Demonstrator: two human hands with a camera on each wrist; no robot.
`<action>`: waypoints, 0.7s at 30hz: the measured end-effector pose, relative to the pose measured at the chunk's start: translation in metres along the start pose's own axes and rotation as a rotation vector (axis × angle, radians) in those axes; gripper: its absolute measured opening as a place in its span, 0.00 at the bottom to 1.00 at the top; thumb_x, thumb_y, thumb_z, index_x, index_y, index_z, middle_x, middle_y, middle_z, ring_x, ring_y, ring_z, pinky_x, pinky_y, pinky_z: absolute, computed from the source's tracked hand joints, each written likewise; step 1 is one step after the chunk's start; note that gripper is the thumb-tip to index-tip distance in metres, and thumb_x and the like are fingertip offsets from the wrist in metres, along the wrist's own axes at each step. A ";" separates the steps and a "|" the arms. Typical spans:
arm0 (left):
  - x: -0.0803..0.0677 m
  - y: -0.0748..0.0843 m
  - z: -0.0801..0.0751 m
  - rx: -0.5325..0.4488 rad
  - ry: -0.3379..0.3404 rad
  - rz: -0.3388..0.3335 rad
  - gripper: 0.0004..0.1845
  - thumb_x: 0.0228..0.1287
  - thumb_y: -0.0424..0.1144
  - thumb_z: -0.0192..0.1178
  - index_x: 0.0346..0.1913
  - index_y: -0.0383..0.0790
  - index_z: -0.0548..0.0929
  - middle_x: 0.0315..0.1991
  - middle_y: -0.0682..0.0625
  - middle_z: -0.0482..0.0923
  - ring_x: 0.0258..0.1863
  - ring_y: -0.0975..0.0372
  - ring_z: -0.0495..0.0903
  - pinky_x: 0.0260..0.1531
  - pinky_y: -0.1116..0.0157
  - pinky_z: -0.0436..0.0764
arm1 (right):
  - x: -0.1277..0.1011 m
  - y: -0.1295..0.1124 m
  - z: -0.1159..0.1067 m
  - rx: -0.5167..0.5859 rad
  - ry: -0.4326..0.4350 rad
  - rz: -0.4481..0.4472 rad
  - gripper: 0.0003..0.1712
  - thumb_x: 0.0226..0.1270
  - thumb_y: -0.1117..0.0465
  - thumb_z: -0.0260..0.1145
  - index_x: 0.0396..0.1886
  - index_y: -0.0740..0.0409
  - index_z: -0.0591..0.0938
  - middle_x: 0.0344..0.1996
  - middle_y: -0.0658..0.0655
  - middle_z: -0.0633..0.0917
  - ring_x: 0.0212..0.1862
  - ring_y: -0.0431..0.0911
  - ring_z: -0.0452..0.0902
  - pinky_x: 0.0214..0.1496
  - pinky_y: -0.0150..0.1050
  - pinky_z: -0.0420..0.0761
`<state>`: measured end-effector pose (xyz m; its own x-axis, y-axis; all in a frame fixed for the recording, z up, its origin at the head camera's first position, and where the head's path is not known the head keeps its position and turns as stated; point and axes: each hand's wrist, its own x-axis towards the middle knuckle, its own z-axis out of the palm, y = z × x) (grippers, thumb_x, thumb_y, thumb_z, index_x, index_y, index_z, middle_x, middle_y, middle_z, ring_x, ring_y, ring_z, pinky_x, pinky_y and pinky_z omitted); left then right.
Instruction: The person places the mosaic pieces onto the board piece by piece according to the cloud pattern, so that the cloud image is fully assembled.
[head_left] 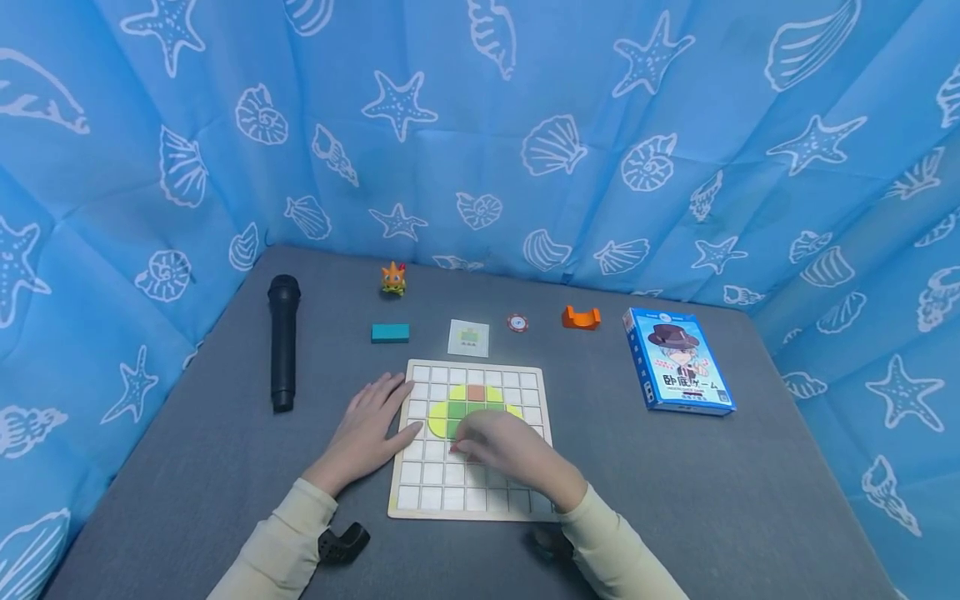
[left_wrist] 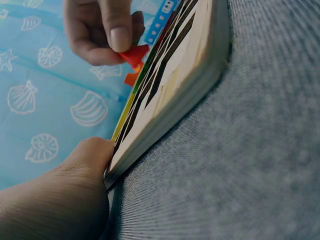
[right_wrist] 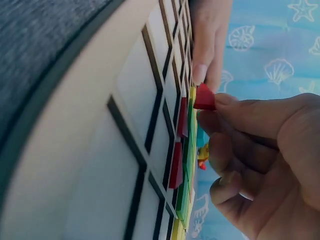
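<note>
A wooden grid board with white squares lies on the table. My left hand rests at its left edge, fingers extended, thumb on the rim. Over the middle of the board, my right hand pinches a small red tile between thumb and fingertips, held just above the surface. Green square tiles sit on the grid with curved yellow tiles around them and a brownish-red square tile at the top. Two red tiles show beside the green ones in the right wrist view; my right hand hides them from above.
Behind the board are a pattern card, a teal block, a poker chip, an orange toy figure and an orange cradle-shaped piece. A black microphone lies left, a blue game box right. A patterned curtain surrounds the table.
</note>
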<state>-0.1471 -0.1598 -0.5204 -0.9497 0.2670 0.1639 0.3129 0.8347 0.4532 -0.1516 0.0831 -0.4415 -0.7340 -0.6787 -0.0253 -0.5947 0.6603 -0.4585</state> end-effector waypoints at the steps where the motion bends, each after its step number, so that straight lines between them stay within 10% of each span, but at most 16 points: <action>1: 0.000 0.000 0.000 -0.001 -0.003 -0.002 0.36 0.66 0.58 0.54 0.72 0.44 0.63 0.72 0.43 0.59 0.73 0.49 0.54 0.69 0.45 0.53 | 0.001 0.000 0.001 -0.021 -0.002 -0.001 0.04 0.66 0.56 0.66 0.36 0.49 0.84 0.31 0.41 0.84 0.33 0.32 0.75 0.41 0.32 0.79; 21: 0.001 0.002 -0.002 0.002 -0.015 -0.009 0.37 0.66 0.59 0.54 0.72 0.45 0.63 0.72 0.43 0.59 0.73 0.49 0.53 0.70 0.45 0.53 | 0.005 -0.006 0.011 -0.137 -0.040 0.000 0.05 0.68 0.55 0.64 0.40 0.48 0.84 0.34 0.43 0.84 0.39 0.35 0.78 0.45 0.33 0.80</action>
<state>-0.1474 -0.1587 -0.5178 -0.9525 0.2668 0.1470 0.3047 0.8378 0.4530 -0.1482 0.0729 -0.4483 -0.7219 -0.6892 -0.0620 -0.6359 0.6961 -0.3331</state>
